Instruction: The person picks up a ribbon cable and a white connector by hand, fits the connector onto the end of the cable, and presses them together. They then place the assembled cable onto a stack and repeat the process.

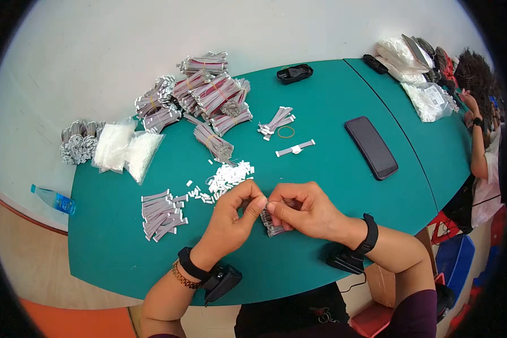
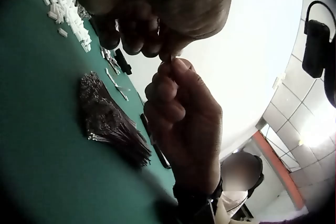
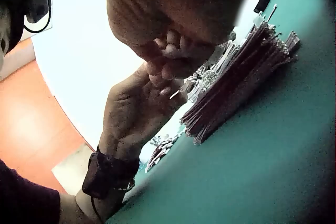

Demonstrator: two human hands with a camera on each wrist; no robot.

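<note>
In the head view, the left hand [image 1: 231,219] and right hand [image 1: 310,211] meet fingertip to fingertip above the table. Each pinches between thumb and forefinger a tiny piece mostly hidden by the fingertips; which part it is cannot be told. Below the right hand lies a bundle of thin grey-brown cables [image 1: 273,225], seen larger in the left wrist view as a cable bundle [image 2: 113,124] and in the right wrist view as a cable bundle [image 3: 236,87]. Beyond the hands spreads a pile of small white connectors [image 1: 228,177]. Left of them are flat cables with white ends [image 1: 162,217].
Banded cable bundles [image 1: 214,93] and bags of white parts [image 1: 118,149] stand at the back left of the green table [image 1: 112,248]. A phone [image 1: 372,147], a rubber band [image 1: 285,132] and a black case [image 1: 294,74] lie beyond the right hand. Another person's arm [image 1: 479,146] is far right.
</note>
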